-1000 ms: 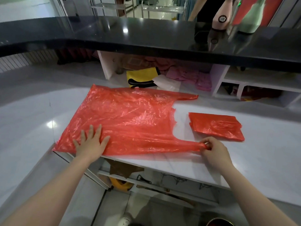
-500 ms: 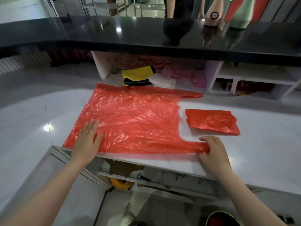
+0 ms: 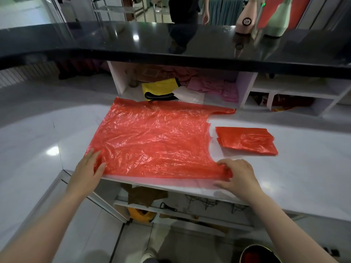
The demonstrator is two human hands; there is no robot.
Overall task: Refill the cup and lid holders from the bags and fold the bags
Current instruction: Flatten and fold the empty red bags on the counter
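Note:
A large red plastic bag (image 3: 155, 137) lies spread flat on the white counter (image 3: 303, 177), its handles pointing right. My left hand (image 3: 89, 168) grips the bag's near left corner, fingers curled over the edge. My right hand (image 3: 237, 173) pinches the near handle at the counter's front edge. A second red bag (image 3: 247, 140), folded into a small rectangle, lies just right of the spread bag. No cups, lids or holders are in view.
A black glossy upper counter (image 3: 171, 44) runs across the back, with a pink bottle (image 3: 246, 21) and a green one (image 3: 277, 19) on it. White cubbies (image 3: 284, 93) beneath hold yellow and pink items. A person stands beyond the counter. Open shelves lie below the front edge.
My left hand went from pressing flat on the bag to gripping its near left corner. My right hand slid left along the near handle.

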